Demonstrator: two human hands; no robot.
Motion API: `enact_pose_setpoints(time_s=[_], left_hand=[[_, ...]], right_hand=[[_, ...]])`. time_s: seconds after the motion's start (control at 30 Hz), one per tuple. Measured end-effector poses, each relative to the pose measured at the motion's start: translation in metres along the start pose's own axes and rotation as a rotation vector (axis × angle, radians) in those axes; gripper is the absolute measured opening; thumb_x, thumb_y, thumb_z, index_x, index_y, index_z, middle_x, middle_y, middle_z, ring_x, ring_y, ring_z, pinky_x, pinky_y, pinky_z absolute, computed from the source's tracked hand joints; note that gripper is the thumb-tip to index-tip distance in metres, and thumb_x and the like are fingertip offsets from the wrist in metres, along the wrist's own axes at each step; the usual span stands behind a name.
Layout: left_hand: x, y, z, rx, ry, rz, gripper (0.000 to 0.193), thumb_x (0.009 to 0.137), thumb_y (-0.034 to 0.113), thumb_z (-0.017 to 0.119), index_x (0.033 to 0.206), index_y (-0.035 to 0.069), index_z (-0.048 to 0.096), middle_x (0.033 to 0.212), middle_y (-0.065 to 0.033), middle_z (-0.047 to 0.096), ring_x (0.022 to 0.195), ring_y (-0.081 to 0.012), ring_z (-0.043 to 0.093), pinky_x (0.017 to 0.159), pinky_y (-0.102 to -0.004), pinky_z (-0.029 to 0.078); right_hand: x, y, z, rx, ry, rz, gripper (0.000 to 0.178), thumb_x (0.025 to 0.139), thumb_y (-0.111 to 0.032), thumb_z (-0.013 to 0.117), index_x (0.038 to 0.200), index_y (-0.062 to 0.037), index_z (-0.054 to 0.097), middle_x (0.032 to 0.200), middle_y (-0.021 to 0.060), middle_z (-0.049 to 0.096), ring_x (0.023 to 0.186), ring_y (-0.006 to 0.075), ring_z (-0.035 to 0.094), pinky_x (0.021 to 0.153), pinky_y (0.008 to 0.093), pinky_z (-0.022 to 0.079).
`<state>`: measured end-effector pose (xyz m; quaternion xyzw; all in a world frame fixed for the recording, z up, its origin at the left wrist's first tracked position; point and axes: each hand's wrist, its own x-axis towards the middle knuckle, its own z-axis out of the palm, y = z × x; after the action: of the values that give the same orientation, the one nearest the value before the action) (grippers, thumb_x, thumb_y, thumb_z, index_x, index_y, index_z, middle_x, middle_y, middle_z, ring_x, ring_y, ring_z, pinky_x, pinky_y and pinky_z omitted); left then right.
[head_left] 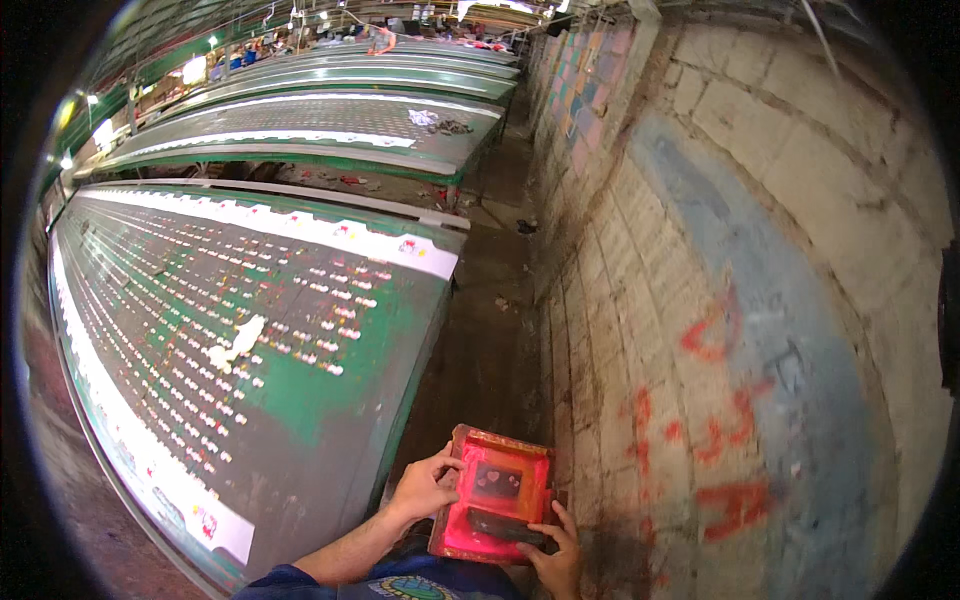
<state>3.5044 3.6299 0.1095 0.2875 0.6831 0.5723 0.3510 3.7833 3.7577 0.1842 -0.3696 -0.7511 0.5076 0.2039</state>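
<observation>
A small screen printing frame (463, 437) with a wooden rim and bright pink ink inside is held in front of my body, at the bottom middle. Across its lower half lies a dark squeegee (500, 525). A darker printed patch with small light shapes shows on the mesh above it. My left hand (425, 488) is closed on the frame's left rim, fingers over the edge. At the lower right corner my right hand (556, 556) grips the rim, its fingers reaching to the squeegee's end. Whether it also holds the squeegee I cannot tell.
To the left stretches a long green-and-dark print table (310, 390), with rows of small prints, white printed strips (430, 258) along its edges and a crumpled pale cloth (237, 343). More tables (300, 120) stand beyond. A narrow aisle (485, 330) runs beside a painted block wall (640, 330) on the right.
</observation>
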Motion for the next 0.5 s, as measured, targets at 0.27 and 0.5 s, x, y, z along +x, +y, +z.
enact_pose_setpoints(time_s=[0.27,0.5], left_hand=[[0.211,0.072,-0.037,0.050,-0.001,0.081,0.044,0.077,-0.004,0.088,0.120,0.004,0.079,0.179,-0.0300,0.037,0.166,-0.0278,0.041,0.127,-0.0362,0.043],[0.373,0.064,-0.058,0.208,0.195,0.170,0.046,0.074,0.005,0.088,0.119,0.007,0.079,0.171,-0.0342,0.045,0.159,-0.0334,0.051,0.125,-0.0357,0.047]], right_hand=[[0.226,-0.002,-0.004,-0.171,0.032,-0.160,0.047,0.071,-0.022,0.105,0.114,-0.0138,0.086,0.169,0.0156,0.054,0.158,0.0384,0.049,0.130,0.0543,0.041],[0.440,0.001,-0.004,-0.104,-0.140,-0.203,0.046,0.073,-0.020,0.105,0.114,-0.0121,0.086,0.171,0.0161,0.053,0.159,0.0373,0.048,0.130,0.0543,0.042]])
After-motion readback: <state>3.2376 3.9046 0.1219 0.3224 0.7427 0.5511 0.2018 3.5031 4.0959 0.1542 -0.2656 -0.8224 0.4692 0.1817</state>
